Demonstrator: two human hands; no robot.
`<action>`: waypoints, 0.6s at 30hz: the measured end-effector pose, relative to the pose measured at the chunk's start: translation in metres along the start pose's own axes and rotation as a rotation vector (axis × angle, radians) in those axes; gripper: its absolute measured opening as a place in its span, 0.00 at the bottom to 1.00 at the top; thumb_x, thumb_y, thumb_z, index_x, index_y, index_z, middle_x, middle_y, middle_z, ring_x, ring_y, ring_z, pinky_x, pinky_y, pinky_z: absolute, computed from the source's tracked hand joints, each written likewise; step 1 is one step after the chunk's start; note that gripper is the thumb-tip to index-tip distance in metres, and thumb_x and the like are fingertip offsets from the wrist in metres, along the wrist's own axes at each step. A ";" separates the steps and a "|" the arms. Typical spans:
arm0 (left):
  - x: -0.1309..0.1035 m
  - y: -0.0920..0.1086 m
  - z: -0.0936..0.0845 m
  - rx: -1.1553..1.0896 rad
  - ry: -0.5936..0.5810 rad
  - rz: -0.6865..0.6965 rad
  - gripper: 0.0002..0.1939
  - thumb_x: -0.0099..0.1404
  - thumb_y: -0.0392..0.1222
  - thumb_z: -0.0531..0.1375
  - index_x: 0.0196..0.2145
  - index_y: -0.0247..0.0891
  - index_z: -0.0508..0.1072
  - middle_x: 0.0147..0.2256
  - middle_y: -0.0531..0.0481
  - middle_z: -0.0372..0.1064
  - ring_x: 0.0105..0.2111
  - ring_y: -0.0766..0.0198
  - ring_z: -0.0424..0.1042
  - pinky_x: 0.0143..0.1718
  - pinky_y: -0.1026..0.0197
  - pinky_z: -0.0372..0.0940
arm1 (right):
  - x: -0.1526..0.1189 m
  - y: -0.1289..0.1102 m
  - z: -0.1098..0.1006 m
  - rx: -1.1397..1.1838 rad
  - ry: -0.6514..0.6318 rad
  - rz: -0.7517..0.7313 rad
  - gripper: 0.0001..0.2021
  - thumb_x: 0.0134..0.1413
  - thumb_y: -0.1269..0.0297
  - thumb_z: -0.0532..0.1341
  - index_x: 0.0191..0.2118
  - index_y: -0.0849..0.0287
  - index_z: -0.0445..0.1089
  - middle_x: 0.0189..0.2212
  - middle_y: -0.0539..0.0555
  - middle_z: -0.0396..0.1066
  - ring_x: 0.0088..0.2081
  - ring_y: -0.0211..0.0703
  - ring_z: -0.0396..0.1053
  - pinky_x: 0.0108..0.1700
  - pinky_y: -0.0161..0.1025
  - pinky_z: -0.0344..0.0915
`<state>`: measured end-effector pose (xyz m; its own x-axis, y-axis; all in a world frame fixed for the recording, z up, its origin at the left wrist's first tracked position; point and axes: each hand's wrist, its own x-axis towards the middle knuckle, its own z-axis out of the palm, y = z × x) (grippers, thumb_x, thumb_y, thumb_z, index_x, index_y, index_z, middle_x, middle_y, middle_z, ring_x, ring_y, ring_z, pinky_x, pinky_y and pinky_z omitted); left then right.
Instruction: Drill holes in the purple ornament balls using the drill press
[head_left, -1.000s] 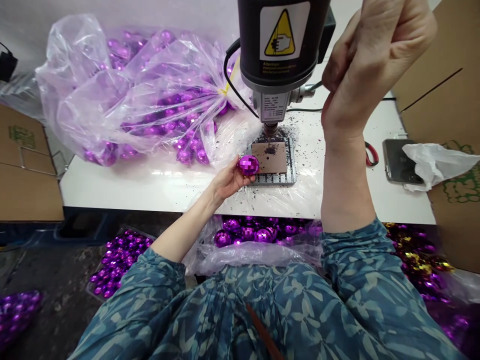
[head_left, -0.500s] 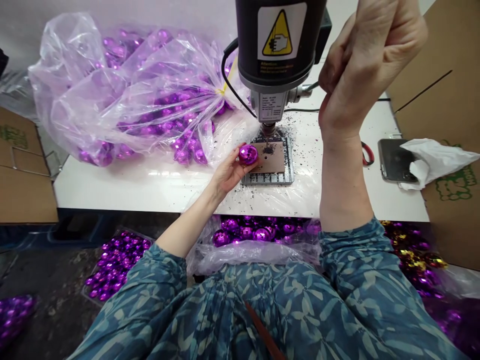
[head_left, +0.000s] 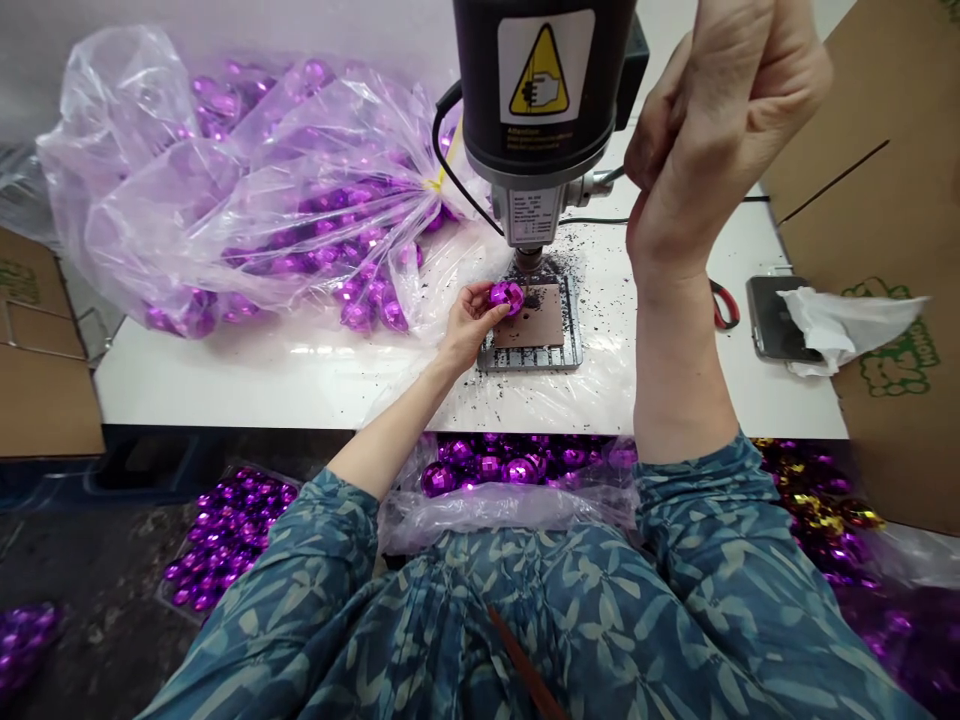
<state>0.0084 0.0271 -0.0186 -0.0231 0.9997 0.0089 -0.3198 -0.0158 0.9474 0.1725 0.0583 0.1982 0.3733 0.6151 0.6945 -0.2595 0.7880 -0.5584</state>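
A shiny purple faceted ball [head_left: 507, 297] is pinched between the thumb and fingers of my left hand [head_left: 472, 318]. It sits just left of the bit under the chuck of a black drill press [head_left: 547, 140], over a brown board [head_left: 534, 325] on the slotted metal base [head_left: 571, 350]. Dark shavings lie scattered over board and base. Raised at the upper right, my right hand [head_left: 724, 130] is closed around the drill press lever [head_left: 611, 177]; only a short length of the lever shows, and its end is hidden in my fist.
Left on the white table [head_left: 225, 375] lies a tied clear bag [head_left: 187, 200] of purple balls. More balls [head_left: 517, 470] fill an opened bag at my lap. Right are red-handled scissors [head_left: 724, 305], a phone [head_left: 780, 320], crumpled tissue [head_left: 840, 325] and a cardboard box [head_left: 877, 230].
My left hand has turned the ball and brought it closer to the drill bit, its thumb now over the ball's front. My right hand stays on the lever. The view has shifted slightly.
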 end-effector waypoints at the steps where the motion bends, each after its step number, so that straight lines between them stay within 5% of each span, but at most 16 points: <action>1: 0.001 -0.001 0.001 0.003 -0.003 0.007 0.30 0.54 0.46 0.80 0.49 0.43 0.71 0.50 0.44 0.81 0.60 0.52 0.78 0.66 0.47 0.68 | 0.000 0.000 0.000 0.001 -0.002 0.005 0.22 0.67 0.69 0.58 0.22 0.62 0.51 0.11 0.40 0.45 0.13 0.16 0.48 0.19 0.19 0.40; 6: 0.001 -0.001 0.005 0.017 -0.065 0.019 0.29 0.55 0.47 0.80 0.48 0.44 0.71 0.50 0.46 0.81 0.58 0.54 0.79 0.67 0.48 0.68 | 0.000 0.004 0.000 0.036 -0.002 -0.037 0.22 0.58 0.58 0.63 0.22 0.62 0.54 0.11 0.40 0.45 0.12 0.18 0.48 0.18 0.21 0.40; 14: 0.003 -0.005 0.017 0.107 -0.085 0.049 0.27 0.55 0.39 0.78 0.48 0.44 0.72 0.51 0.45 0.79 0.58 0.54 0.77 0.69 0.48 0.67 | 0.000 0.006 0.001 0.066 0.019 -0.033 0.19 0.66 0.71 0.56 0.22 0.60 0.54 0.11 0.40 0.45 0.12 0.20 0.47 0.17 0.24 0.40; 18: 0.001 -0.007 0.017 0.242 -0.153 0.160 0.29 0.56 0.44 0.78 0.51 0.44 0.73 0.54 0.43 0.78 0.60 0.50 0.76 0.68 0.47 0.67 | 0.002 0.005 0.000 0.051 -0.004 -0.080 0.20 0.52 0.52 0.64 0.23 0.60 0.59 0.10 0.39 0.45 0.12 0.21 0.47 0.17 0.26 0.40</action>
<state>0.0265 0.0288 -0.0204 0.0932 0.9765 0.1942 -0.0889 -0.1862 0.9785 0.1720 0.0634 0.1970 0.3914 0.5504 0.7375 -0.2740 0.8348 -0.4775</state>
